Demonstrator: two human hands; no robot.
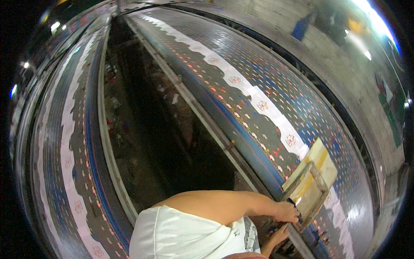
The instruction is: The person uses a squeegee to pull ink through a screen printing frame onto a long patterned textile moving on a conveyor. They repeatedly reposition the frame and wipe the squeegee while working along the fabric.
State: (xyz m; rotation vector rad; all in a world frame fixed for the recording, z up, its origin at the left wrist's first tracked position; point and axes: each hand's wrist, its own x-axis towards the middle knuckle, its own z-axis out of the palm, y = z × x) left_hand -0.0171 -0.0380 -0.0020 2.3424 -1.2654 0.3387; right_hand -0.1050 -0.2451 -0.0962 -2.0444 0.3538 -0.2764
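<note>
A screen-printing frame, pale with yellow-brown tape and a raised inner wooden border, lies tilted across the right-hand long table. My left hand reaches over from the left, its fingers curled round the near edge of the frame. Just below it, beside the table's rail, is my right hand, fingers pressed together; what they hold, if anything, is hidden. Under the frame runs a white scalloped fabric strip printed with round reddish floral motifs. It comes out again on the near side of the frame.
The right-hand table is speckled with many small paint marks and edged by a metal rail. A dark aisle with scraps separates it from the left table, which carries another printed strip. A block wall stands at right.
</note>
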